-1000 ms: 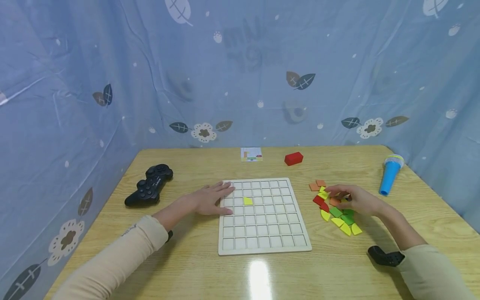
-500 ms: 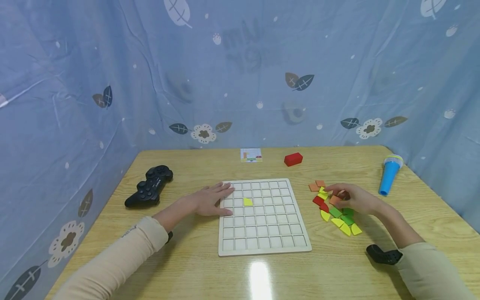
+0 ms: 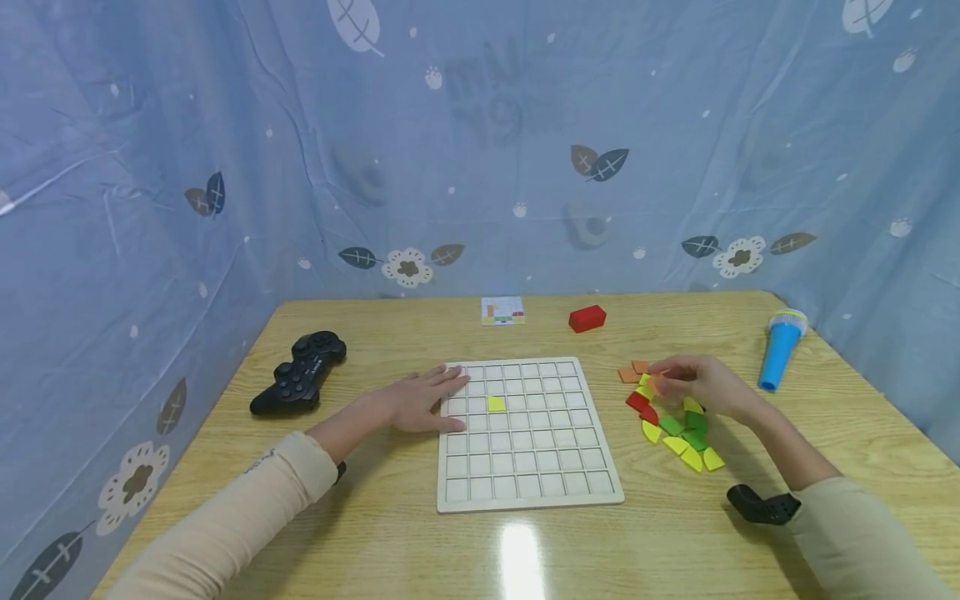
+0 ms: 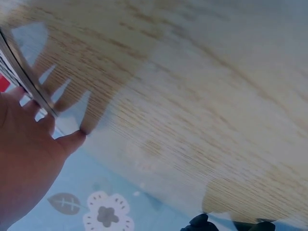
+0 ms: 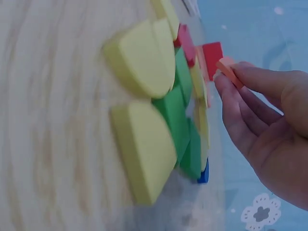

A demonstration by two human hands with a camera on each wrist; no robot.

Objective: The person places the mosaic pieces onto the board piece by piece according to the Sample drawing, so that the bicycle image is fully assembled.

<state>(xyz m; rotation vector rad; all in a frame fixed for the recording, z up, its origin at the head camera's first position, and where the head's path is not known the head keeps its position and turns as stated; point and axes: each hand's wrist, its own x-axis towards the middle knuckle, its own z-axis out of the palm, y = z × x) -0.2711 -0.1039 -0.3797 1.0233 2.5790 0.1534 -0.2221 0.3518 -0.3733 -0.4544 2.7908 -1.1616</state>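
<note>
My left hand (image 3: 420, 402) rests with spread, straight fingers on the left border of a white grid board (image 3: 531, 504). One yellow quarter-round tile (image 3: 496, 403) lies in a cell of that board. My right hand (image 3: 708, 387), raised over the loose tiles, pinches an orange tile (image 5: 229, 71) between thumb and fingertips. Below and around it lie green tiles (image 3: 696, 421), red tiles (image 3: 637, 401), several yellow quarter-round tiles (image 3: 692, 458) and orange square tiles (image 3: 628, 375). In the left wrist view the fingers reach the board's edge (image 4: 29, 79).
A black game controller (image 3: 303, 371) lies at the left. Behind the board are a small printed card (image 3: 502, 311) and a red block (image 3: 587, 317). A blue toy microphone (image 3: 782, 350) lies far right. Patterned blue cloth (image 3: 480, 167) hangs behind the table.
My right hand has lifted the orange tile out of the pile and moved slightly away and left, uncovering a yellow tile beside the green ones. My left hand has stayed put.
</note>
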